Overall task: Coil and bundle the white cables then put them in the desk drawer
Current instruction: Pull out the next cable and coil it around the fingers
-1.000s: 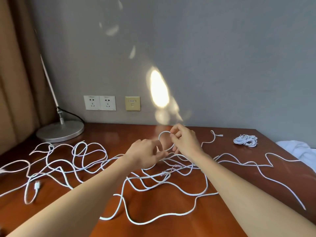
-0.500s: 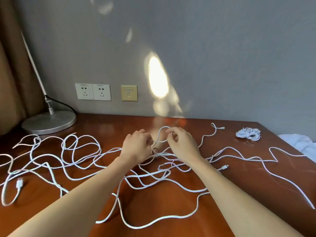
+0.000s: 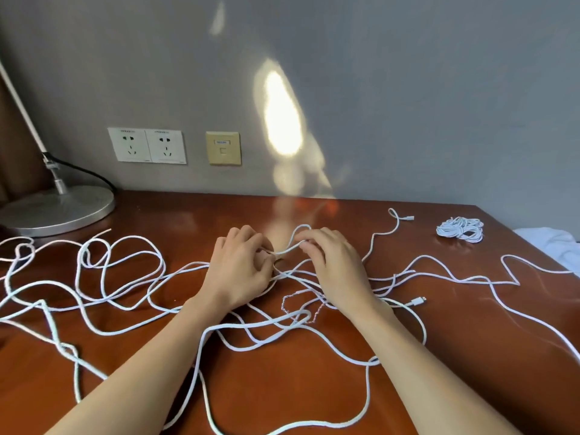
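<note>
Several long white cables (image 3: 125, 277) lie tangled in loose loops across the brown wooden desk (image 3: 282, 387). My left hand (image 3: 241, 268) and my right hand (image 3: 332, 262) sit close together at the desk's middle, each pinching the same small raised loop of white cable (image 3: 298, 238) between them. One coiled white cable bundle (image 3: 460, 229) lies at the far right of the desk. A cable plug (image 3: 417, 300) lies just right of my right wrist. No drawer is in view.
A silver lamp base (image 3: 59, 208) with its thin stem and black cord stands at the far left. Wall sockets (image 3: 147, 146) and a beige data port (image 3: 223, 148) sit above the desk. White cloth (image 3: 552, 243) lies beyond the desk's right edge.
Both hands have dropped from above the desk to just over its surface, still holding the small loop. The view has tilted and shifted left to right slightly.
</note>
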A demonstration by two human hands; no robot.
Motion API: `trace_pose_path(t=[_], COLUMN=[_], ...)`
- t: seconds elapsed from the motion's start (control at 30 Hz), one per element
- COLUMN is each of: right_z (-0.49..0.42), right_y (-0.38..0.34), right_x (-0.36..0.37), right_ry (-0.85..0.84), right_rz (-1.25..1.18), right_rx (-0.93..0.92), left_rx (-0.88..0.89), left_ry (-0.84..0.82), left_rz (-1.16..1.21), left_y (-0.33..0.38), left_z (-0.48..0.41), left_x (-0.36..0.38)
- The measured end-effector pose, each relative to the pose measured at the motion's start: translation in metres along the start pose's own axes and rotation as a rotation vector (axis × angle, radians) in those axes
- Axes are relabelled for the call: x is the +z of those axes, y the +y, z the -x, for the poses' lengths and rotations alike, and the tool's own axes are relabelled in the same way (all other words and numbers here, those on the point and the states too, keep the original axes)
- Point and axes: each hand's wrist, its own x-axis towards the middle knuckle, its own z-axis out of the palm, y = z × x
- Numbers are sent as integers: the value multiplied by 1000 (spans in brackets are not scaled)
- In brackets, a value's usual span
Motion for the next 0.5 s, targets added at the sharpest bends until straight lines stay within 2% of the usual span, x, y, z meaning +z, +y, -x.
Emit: trace_pose_path(t=[0.1,0.3,0.37,0.5], right_z=[-1,1,2,6], right_y=[1,-3,-7,-14], right_x=[-1,-6,-9,-15], right_ry=[76,144,127,56], right_rz=[4,23,-58,-219], right_rx=[-9,-29,-43,49], left_rx=[52,113,46,-133], left_ry=[-2,43,58,108], left_rz=[-22,83,225,506], left_y=[2,8,12,17], left_z=[1,5,6,8], left_x=[0,-8,-9,-10])
